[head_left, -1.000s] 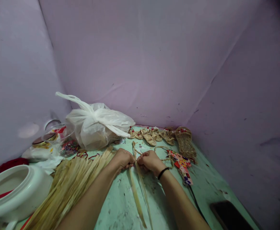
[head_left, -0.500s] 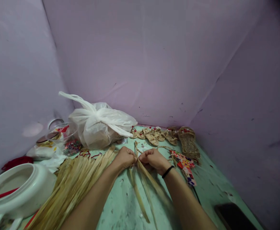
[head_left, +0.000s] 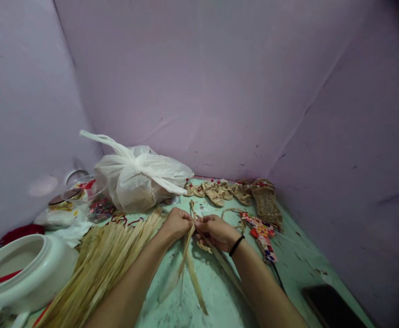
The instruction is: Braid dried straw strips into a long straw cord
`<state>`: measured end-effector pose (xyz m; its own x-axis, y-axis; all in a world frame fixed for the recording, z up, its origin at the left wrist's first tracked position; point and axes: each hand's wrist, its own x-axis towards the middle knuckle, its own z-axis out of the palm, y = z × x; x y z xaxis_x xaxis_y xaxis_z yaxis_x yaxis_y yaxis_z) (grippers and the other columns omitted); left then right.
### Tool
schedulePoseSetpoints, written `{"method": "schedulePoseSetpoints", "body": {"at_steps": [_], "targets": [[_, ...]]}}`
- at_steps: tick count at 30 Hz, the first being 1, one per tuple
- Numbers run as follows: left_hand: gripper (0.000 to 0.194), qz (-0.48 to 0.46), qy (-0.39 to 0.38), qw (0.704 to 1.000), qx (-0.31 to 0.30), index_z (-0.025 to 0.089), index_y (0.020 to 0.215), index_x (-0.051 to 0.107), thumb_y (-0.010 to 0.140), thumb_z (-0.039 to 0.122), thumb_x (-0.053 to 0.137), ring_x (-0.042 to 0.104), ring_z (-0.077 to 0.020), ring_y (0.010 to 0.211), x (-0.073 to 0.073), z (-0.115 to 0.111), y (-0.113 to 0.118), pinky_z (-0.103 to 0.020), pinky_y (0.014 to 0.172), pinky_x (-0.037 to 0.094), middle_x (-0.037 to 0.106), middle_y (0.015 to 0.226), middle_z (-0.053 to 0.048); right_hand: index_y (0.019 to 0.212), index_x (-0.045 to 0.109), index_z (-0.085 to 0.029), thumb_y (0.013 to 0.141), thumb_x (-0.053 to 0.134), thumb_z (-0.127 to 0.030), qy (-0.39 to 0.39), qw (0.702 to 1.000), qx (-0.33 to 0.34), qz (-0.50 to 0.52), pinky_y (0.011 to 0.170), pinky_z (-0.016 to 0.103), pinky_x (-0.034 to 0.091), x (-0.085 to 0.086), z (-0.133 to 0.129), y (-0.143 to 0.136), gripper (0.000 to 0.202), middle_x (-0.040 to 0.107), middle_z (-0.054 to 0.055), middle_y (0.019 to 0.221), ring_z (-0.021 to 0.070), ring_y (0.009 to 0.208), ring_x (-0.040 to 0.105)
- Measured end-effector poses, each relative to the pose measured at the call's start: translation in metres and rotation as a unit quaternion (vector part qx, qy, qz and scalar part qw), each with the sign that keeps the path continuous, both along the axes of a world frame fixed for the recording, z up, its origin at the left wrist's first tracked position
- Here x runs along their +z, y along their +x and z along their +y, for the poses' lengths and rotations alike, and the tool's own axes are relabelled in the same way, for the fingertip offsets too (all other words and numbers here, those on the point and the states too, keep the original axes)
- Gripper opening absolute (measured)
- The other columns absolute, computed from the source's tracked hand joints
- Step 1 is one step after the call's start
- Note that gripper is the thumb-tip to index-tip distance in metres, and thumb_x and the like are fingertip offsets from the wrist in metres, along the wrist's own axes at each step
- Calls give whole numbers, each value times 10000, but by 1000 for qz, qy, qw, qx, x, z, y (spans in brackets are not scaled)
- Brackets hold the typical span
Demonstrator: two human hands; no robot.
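Fingers pinch pale strips — white pot holds something red.

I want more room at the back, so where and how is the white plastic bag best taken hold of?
Probably by the knot on top, coming from above: it gathers the bag into a narrow bunch that faces up, while the sides bulge loosely. The wall stands behind it. The left hand, pinching pale strips, is nearer.
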<state>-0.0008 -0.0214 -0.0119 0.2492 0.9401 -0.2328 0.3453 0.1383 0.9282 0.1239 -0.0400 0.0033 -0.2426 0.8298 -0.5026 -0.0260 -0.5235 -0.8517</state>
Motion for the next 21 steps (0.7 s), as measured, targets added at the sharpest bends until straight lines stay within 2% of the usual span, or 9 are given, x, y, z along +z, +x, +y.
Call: {"method": "schedulePoseSetpoints", "body": {"at_steps": [4, 6, 9, 11, 15, 21], "targets": [[140, 5, 4, 1000, 2, 99, 518, 584, 517, 164, 460, 403, -81, 423, -1, -1, 2, -194, 434, 297, 504, 445, 9, 541, 495, -96, 695, 429, -57, -3, 1000, 25, 1, 318, 128, 287, -4, 4, 3, 173, 496, 10, 431, 55, 358, 455], [131, 11, 1, 1000, -1, 103, 509, 568, 514, 162, 450, 385, -76, 413, -4, 0, 1, -194, 425, 283, 488, 438, 16, 535, 487, -99, 685, 429, -51, -20, 999, 32, -6, 284, 122, 197, -6, 7, 4, 168, 477, -5, 412, 36, 311, 385], [98, 15, 19, 999, -21, 113, 477, 530, 505, 152, 445, 331, -59, 399, -7, 3, -2, -187, 409, 233, 424, 405, 37, 480, 425, -127, 668, 466, -73, -24, 999, 15, -28, 274, 136, 102, -9, 11, 6, 200, 356, -60, 325, 15, 255, 235], [81, 8, 16, 999, -39, 122, 471, 506, 510, 158, 445, 310, -54, 389, -6, 5, -4, -186, 403, 209, 399, 392, 43, 464, 418, -132, 640, 493, -67, -7, 999, -7, -47, 275, 141, 115, -10, 12, 7, 202, 317, -77, 299, 13, 248, 214], [105, -6, -44, 997, -62, 136, 480, 476, 554, 207, 452, 285, -51, 352, 0, 4, -8, -192, 383, 190, 407, 381, 37, 479, 467, -122, 577, 505, -31, 6, 997, -36, -69, 284, 139, 183, -9, 11, 3, 139, 362, -73, 295, 18, 253, 266], [43, 7, -68, 997, -42, 133, 496, 490, 527, 150, 465, 278, -49, 335, 5, 3, -7, -191, 372, 182, 388, 358, 51, 465, 488, -116, 508, 515, -35, 28, 996, -48, -68, 320, 160, 285, -13, 10, 1, 96, 449, -45, 328, 48, 286, 374]]}}
